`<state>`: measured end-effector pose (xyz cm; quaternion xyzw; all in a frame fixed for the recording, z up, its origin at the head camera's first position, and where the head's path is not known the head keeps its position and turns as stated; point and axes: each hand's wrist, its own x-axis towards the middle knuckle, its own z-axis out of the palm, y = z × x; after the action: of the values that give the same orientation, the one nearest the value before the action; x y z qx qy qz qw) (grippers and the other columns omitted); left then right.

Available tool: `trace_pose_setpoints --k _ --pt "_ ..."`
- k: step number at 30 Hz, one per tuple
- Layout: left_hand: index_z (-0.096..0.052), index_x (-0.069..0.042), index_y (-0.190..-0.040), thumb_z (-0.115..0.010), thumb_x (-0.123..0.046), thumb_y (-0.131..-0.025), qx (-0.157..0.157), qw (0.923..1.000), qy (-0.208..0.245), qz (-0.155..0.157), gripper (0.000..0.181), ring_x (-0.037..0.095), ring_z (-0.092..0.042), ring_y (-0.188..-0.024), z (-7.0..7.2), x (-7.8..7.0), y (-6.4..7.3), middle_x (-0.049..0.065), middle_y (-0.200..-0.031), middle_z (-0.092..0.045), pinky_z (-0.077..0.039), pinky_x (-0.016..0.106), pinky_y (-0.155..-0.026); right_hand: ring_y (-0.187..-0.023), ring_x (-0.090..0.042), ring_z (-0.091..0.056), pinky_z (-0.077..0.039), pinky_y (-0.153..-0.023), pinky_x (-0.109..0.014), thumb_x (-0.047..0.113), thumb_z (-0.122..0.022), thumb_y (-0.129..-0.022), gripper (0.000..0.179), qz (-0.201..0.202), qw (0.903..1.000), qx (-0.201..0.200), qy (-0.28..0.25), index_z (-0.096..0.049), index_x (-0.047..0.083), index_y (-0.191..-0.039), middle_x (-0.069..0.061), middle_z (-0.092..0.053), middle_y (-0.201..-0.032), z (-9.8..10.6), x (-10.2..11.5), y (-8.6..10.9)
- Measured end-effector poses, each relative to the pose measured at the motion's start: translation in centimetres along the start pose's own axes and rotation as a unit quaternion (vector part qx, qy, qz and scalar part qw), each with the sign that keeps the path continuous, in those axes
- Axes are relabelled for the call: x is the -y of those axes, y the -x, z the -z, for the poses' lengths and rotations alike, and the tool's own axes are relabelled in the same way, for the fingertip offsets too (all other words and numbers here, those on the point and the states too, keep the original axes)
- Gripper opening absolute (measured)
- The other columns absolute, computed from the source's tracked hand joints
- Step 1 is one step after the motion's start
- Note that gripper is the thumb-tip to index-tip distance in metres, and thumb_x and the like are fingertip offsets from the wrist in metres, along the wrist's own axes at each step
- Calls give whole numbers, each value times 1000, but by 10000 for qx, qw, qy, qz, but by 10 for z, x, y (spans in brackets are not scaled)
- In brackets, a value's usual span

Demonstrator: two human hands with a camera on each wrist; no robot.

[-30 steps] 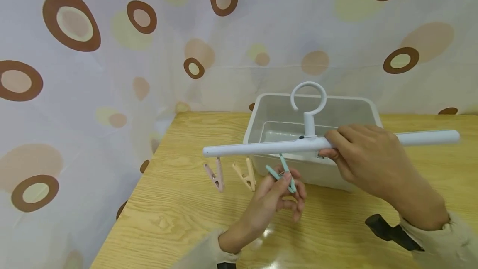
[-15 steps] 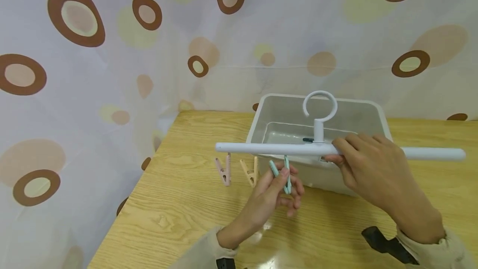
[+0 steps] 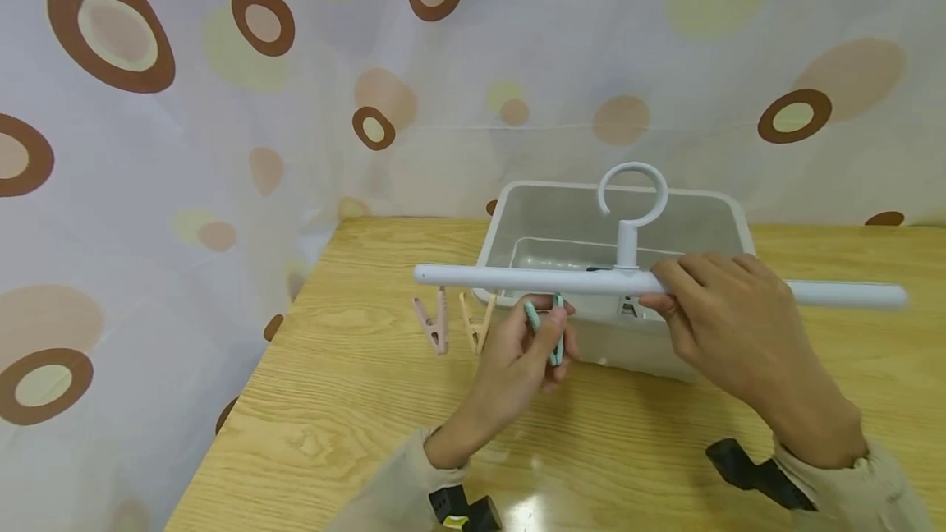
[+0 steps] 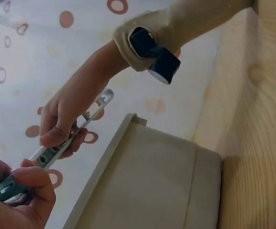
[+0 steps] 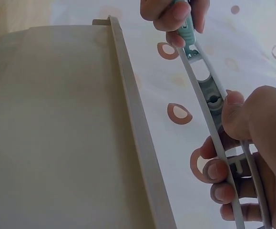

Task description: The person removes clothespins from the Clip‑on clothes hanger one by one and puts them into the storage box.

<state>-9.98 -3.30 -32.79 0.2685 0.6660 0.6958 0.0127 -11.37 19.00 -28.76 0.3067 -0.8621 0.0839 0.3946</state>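
My right hand (image 3: pixel 739 327) grips a white clothes hanger (image 3: pixel 510 277) by its straight bar, right of the hook, and holds it up in front of the tub. A pink clothespin (image 3: pixel 441 323) and a yellow clothespin (image 3: pixel 484 327) hang under the bar's left part. Between thumb and fingers, my left hand (image 3: pixel 502 376) pinches a green clothespin (image 3: pixel 557 351), its upper end right at the bar's underside. The right wrist view shows this green clothespin (image 5: pixel 187 32) in line with the slotted underside of the hanger (image 5: pixel 207 86). Fingers hide part of it.
A pale grey plastic tub (image 3: pixel 628 347) stands on the wooden table (image 3: pixel 318 417), behind and below the hanger. Inside it, a small dark item (image 3: pixel 600 269) shows just over the bar. A patterned curtain (image 3: pixel 473 146) hangs behind the table.
The hanger bar has risen slightly and its left end has levelled. My left hand has brought the green clothespin up against the bar and turned it more upright. The right hand keeps its grip.
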Motion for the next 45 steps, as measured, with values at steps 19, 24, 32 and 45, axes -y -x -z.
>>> trace_pose_setpoints --k 19,24,32,45 --pt "-54 6 -92 -62 2 -90 -969 8301 -5101 -2034 9 10 -48 -47 3 -8 1 4 -59 -49 -38 17 -40 -40 -19 -29 -27 -38 -34 44 -26 -105 53 124 9996 -225 151 -41 8 -68 5 -25 -53 -10 5 1" --pt "-55 5 -87 -66 1 -87 -972 8242 -5214 -1987 12 9 -46 -45 3 -11 2 4 -56 -49 -37 17 -38 -40 -21 -32 -29 -38 -36 42 -28 -105 53 183 9990 -403 99 -41 7 -68 2 -32 -53 -12 6 -1" --pt "-53 1 -74 -64 -1 -90 -940 8479 -4915 -1753 19 5 -32 -47 4 -15 3 -3 -53 -37 -24 12 -41 -46 -24 -44 -39 -44 -42 42 -27 -105 53 285 9994 -195 100 -45 5 -72 -5 -47 -58 -14 2 2" --pt "-57 3 -77 -61 -5 -94 -694 8660 -4840 -1046 19 4 -33 -48 1 -24 8 2 -58 -44 -25 9 -42 -49 -28 -50 -44 -48 -44 43 -27 -105 54 80 9997 -145 181 -48 4 -74 -7 -52 -60 -12 -2 7"
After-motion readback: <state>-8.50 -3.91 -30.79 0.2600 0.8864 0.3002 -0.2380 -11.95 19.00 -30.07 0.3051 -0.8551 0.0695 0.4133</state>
